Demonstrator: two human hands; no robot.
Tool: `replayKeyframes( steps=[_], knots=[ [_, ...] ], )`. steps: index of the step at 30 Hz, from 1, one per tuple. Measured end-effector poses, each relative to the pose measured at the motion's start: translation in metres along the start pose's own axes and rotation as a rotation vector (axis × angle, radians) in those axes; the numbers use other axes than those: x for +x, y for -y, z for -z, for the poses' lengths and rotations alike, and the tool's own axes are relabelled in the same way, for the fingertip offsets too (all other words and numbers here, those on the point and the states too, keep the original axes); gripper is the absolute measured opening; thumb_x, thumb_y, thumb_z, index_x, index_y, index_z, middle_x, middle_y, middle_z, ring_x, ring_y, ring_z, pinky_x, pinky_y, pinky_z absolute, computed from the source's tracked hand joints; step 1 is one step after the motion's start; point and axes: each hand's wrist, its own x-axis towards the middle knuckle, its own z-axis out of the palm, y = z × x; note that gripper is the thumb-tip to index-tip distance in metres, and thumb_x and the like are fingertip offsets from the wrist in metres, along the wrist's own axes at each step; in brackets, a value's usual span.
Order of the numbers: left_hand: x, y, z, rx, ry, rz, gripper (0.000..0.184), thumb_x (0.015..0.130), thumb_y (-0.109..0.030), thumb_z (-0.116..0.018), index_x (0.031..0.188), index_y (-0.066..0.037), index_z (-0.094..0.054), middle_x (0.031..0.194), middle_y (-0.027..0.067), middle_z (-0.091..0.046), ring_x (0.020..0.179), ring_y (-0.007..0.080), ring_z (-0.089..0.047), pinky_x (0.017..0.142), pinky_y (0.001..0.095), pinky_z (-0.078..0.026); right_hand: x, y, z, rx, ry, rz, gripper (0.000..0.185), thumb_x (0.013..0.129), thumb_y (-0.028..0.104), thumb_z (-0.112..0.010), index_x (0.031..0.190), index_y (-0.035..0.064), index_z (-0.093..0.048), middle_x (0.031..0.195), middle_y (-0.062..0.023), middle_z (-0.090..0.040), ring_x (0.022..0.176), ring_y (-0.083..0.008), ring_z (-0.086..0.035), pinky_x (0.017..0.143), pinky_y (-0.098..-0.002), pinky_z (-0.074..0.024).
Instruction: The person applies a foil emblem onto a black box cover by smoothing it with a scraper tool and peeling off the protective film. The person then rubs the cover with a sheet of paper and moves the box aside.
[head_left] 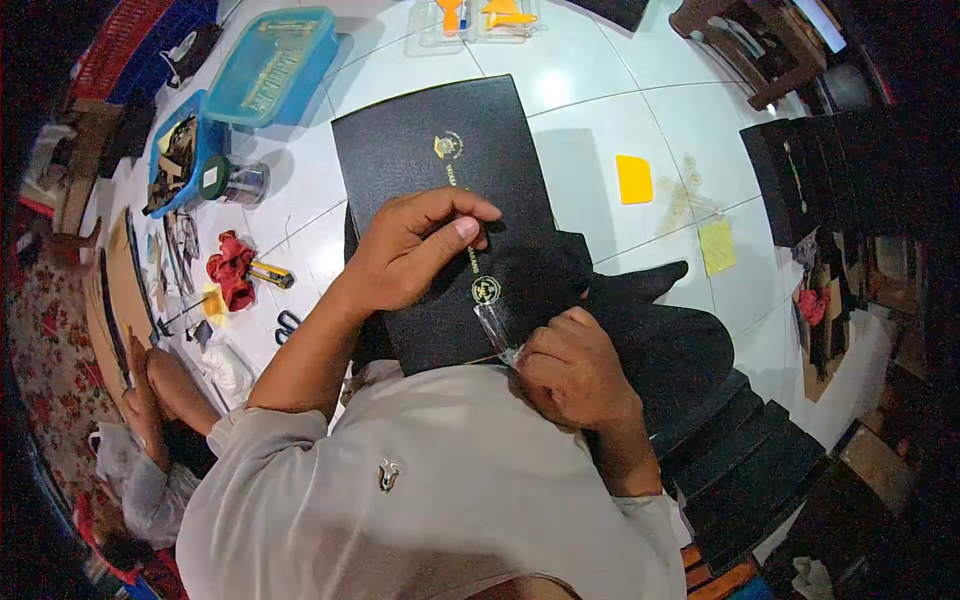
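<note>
A black folder cover with gold lettering and a round gold emblem lies at an angle before me. My left hand is over its middle, loosely curled, thumb and index finger slightly apart with nothing visible between them. Part of the gold lettering is hidden beneath that hand. Close to the cover's lower edge, my right hand is closed on a clear plastic strip, which stretches up toward the emblem. Whether the strip is stuck to the cover, I cannot tell.
Right of the cover lie a yellow scraper, a yellow paper note and stacked black pieces. Leftward are blue bins, a green-lidded jar, a yellow cutter and red cloth. Another person's arm shows at far left.
</note>
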Motion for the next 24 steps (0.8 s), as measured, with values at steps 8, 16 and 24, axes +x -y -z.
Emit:
replayKeyframes(
  steps=[8, 16, 24],
  knots=[
    [0.0004, -0.0011, 0.0002, 0.009, 0.006, -0.023, 0.025, 0.111, -0.018, -0.062, 0.124, 0.0, -0.074, 0.097, 0.0079, -0.076, 0.093, 0.0155, -0.072, 0.086, 0.0317, -0.056, -0.0014, -0.0004, 0.0, -0.019, -0.001, -0.002, 0.025, 0.066, 0.014, -0.088, 0.077, 0.0133, -0.066, 0.089, -0.0026, -0.068, 0.081, -0.0265, -0.065, 0.076, -0.0435, -0.0459],
    [0.0008, 0.0011, -0.0006, -0.01, 0.002, -0.024, 0.026, 0.112, -0.018, -0.061, 0.124, 0.001, -0.074, 0.098, 0.0089, -0.076, 0.094, 0.0165, -0.072, 0.086, 0.0323, -0.056, -0.0025, -0.0022, 0.0003, -0.01, -0.021, 0.005, 0.02, 0.072, 0.019, -0.085, 0.079, 0.0139, -0.066, 0.087, -0.0029, -0.062, 0.082, -0.0276, -0.062, 0.076, -0.0451, -0.0448],
    [0.0009, -0.001, 0.0001, 0.019, 0.009, -0.028, 0.026, 0.112, -0.018, -0.061, 0.125, 0.0, -0.073, 0.098, 0.0087, -0.076, 0.094, 0.0163, -0.073, 0.087, 0.0323, -0.056, -0.004, -0.0036, 0.0031, -0.007, -0.001, -0.006, 0.018, 0.069, 0.011, -0.084, 0.077, 0.0129, -0.067, 0.09, -0.0024, -0.068, 0.082, -0.0271, -0.066, 0.077, -0.0438, -0.0479]
  ],
)
